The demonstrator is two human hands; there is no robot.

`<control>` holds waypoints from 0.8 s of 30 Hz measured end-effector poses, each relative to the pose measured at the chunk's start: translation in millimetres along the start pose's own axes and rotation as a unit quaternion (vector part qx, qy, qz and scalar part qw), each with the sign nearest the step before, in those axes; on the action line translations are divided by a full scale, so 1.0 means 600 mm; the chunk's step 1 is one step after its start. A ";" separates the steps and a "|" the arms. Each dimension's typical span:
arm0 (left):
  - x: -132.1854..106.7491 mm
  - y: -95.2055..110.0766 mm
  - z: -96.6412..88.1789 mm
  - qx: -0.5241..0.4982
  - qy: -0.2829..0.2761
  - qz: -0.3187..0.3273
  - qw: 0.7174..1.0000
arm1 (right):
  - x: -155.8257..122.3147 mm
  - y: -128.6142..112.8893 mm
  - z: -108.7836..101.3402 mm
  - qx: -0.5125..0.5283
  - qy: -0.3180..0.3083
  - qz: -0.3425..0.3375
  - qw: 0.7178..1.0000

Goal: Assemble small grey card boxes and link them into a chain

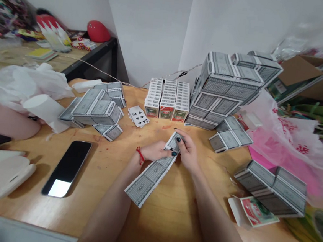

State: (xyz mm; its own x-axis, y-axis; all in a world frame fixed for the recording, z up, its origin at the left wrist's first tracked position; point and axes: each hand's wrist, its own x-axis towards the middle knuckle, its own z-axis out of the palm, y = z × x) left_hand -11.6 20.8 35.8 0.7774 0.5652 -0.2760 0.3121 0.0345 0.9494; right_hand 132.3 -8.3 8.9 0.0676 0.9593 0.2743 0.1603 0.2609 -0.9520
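My left hand (158,152) wears a red string bracelet and pinches a strip of joined playing cards (151,175), whose patterned grey backs face up. The strip slants down toward the left, above the table. At its upper end my right hand (187,151) grips the same strip between thumb and fingers. A club pip shows between the two thumbs; how the cards join there is hidden. Beyond my hands lies a small pile of loose cards (139,116), club faces up. Rows of card boxes (166,112) stand just behind.
Folded card blocks (93,106) are stacked at left, and a taller card-block stack (225,85) rises at right. More card blocks (272,186) rest near an opened card box (255,213). A phone (68,167) and a white cup (45,110) occupy the left side.
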 end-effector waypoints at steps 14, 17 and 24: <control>-0.001 0.003 0.005 -0.308 -0.098 -0.051 0.945 | 0.012 0.009 -0.019 0.000 0.113 0.007 0.994; 0.008 -0.007 0.011 -0.328 -0.066 -0.038 0.942 | 0.014 0.013 -0.021 -0.006 0.110 0.013 0.994; 0.013 -0.005 0.022 -0.302 -0.003 -0.055 0.952 | 0.015 0.016 -0.020 0.016 0.098 0.035 0.994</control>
State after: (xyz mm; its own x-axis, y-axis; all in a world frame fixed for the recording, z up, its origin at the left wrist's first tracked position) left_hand 0.6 14.4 29.2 0.7619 0.5264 -0.3774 0.0216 0.5616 0.8271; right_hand 146.6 1.8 3.7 0.2680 0.9369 0.2244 0.1165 0.1997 -0.9729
